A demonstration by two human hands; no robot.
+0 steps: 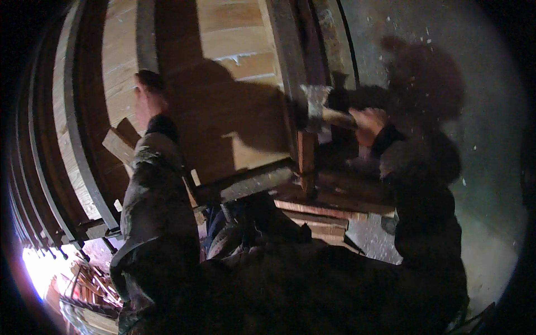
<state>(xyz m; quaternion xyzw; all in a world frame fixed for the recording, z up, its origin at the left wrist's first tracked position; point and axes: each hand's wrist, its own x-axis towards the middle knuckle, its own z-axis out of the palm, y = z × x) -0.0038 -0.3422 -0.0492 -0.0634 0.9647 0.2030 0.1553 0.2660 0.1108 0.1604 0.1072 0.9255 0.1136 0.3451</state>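
Observation:
My right hand (pixel 369 124) is closed around the wooden handle of a hatchet (pixel 317 105). Its metal head has a flared end pointing away from me and lies close beside an upright wooden post (pixel 306 159) at the panel's right end. On the left, my left hand (pixel 149 100) reaches over the wooden panel (pixel 240 42), at the near end of the visible part of a dark metal bar (pixel 147 33). Shadow covers its fingers, so I cannot tell whether they grip the bar. A short wood offcut (pixel 119 146) leans beside my left forearm.
Several long dark bars (pixel 78 134) run across pale boards to the left. Below the post, wooden boards (pixel 318 222) are stacked near my body. A grey-green wall (pixel 424 106) stands at the right. Wood scraps (pixel 95 287) fill a container at lower left, near bright light.

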